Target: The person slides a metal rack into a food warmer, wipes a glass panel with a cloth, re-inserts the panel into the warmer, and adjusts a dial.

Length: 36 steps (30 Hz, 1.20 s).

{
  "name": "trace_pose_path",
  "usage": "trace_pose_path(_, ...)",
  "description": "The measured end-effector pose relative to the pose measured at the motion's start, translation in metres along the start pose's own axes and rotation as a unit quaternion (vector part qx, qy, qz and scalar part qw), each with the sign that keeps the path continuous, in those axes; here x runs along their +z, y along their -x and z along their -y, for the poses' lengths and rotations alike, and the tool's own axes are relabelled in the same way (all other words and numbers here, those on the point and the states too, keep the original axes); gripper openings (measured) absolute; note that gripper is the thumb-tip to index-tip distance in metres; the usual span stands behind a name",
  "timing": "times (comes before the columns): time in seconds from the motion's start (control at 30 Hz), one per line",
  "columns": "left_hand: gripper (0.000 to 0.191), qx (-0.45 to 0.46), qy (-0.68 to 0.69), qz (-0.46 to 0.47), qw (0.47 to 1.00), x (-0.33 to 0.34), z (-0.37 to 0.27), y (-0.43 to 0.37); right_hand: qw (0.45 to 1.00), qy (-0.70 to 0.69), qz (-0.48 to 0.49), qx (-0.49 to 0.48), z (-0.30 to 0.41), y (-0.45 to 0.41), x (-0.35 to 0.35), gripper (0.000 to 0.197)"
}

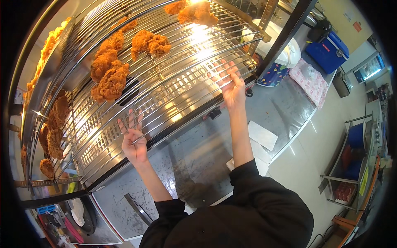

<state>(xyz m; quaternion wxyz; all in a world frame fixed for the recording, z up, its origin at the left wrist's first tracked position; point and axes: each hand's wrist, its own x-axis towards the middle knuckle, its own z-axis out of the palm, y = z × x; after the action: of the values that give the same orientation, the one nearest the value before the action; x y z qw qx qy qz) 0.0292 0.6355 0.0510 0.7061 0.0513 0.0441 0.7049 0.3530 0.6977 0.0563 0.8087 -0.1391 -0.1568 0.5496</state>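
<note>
A wire rack spans a lit food warming cabinet, with fried chicken pieces in a row on its left part. Another fried piece lies near its middle, and more fried chicken sits at the far end. My left hand grips the rack's near edge, thumb above and fingers reaching under the wires. Farther right, my right hand holds the same edge, palm up, its fingers partly hidden below the wires. Under the rack lies a slotted metal floor.
On the left, a raised metal tray carries golden fried food, above more chicken. A dark cabinet post rises beside a white-lidded container. Paper towels lie on the metal counter. A blue cooler box stands beyond.
</note>
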Motion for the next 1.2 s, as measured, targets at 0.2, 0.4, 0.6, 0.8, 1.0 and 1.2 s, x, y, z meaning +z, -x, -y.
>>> trace_pose_path(0.2, 0.060, -0.030, 0.002, -0.102, 0.994, -0.010, -0.015, -0.001, 0.996, -0.002, -0.088, 0.011, -0.004, -0.002, 0.001, 0.028)
trace_pose_path(0.4, 0.049, -0.078, 0.024, -0.155, 0.985, -0.011, -0.017, -0.007, 0.992, 0.011, -0.128, 0.016, -0.004, -0.017, 0.002, 0.029)
trace_pose_path(0.6, 0.048, -0.069, -0.031, -0.213, 0.974, -0.010, -0.014, -0.011, 0.988, 0.008, -0.148, 0.030, -0.002, -0.025, -0.001, 0.029)
trace_pose_path(0.8, 0.049, -0.094, -0.045, -0.249, 0.963, -0.025, -0.021, -0.020, 0.990, 0.034, -0.133, 0.025, -0.003, -0.023, 0.000, 0.029)
trace_pose_path(1.0, 0.063, -0.053, 0.037, -0.179, 0.982, -0.020, -0.015, -0.011, 0.994, 0.028, -0.110, -0.002, -0.004, -0.021, -0.003, 0.022)
trace_pose_path(1.2, 0.063, -0.057, 0.031, -0.177, 0.982, -0.028, -0.018, -0.011, 0.993, 0.055, -0.103, 0.009, -0.005, -0.017, 0.005, 0.026)
